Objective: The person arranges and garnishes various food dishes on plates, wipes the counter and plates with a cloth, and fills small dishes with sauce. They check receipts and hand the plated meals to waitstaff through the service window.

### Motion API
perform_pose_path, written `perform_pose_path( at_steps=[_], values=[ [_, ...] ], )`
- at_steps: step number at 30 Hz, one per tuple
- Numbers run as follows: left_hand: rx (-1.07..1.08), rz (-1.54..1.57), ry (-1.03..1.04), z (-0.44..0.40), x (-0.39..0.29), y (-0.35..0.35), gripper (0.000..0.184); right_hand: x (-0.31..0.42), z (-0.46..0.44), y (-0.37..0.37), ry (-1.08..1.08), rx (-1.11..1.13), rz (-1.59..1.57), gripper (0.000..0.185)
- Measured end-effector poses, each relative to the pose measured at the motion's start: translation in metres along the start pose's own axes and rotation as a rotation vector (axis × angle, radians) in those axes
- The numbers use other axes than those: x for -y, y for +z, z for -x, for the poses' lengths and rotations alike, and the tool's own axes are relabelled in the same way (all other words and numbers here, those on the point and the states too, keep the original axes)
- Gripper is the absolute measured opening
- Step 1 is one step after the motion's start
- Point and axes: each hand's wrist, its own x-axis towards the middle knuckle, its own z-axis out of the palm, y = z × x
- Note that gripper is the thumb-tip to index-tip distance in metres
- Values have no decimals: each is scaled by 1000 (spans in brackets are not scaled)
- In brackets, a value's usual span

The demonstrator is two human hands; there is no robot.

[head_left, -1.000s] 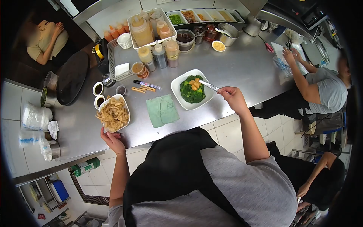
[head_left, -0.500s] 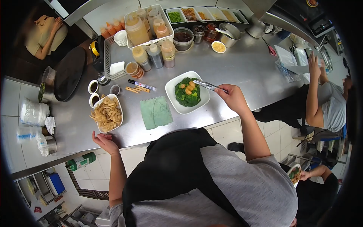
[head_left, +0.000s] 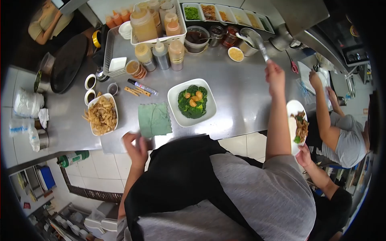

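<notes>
My right hand (head_left: pixel 275 78) is closed round metal tongs (head_left: pixel 263 49), whose far end is at the steel pot (head_left: pixel 248 49) with a white spoon in it. A white square bowl (head_left: pixel 173 105) of broccoli (head_left: pixel 193 109) stands before me, with several brown-orange pieces (head_left: pixel 193 103) on top. Beside the counter's front edge, my left hand (head_left: pixel 137 150) is blurred, its fingers loosely bent and apart, with nothing visible in them. Just above that hand lies a green cloth (head_left: pixel 155 119). Left of it is a white dish of fried food (head_left: pixel 103 114).
Squeeze bottles (head_left: pixel 161 55), a white crate (head_left: pixel 183 30) and a topping tray (head_left: pixel 227 17) line the back. A marker (head_left: pixel 142 86) and wooden clothespins (head_left: pixel 136 91) lie mid-counter. At right, another person's hand (head_left: pixel 304 156) holds a plate (head_left: pixel 292 120); a second person (head_left: pixel 337 132) works beyond.
My right hand has moved the tongs from the broccoli bowl up and right to the steel pot. My left hand has shifted right, towards the cloth. The co-worker's plate has come up beside my right arm.
</notes>
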Motion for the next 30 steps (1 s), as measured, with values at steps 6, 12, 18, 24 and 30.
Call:
perform_pose_path(
  at_steps=[6, 12, 18, 24, 30],
  values=[
    [504, -247, 105, -46, -38, 31, 29, 73, -23, 29, 101, 75, -387, 41],
    [266, -51, 8, -60, -49, 7, 12, 59, 56, 28, -24, 874, -411, 28],
    [626, 420, -59, -86, -97, -30, 14, 40, 208, 113, -477, 995, 99, 31],
    [864, 835, -203, -108, -108, -26, 6, 44, 241, 88, -265, 841, 126, 19],
    [929, 721, -106, -98, -89, 6, 21, 44, 247, 29, -418, 621, 168, 14]
  ],
)
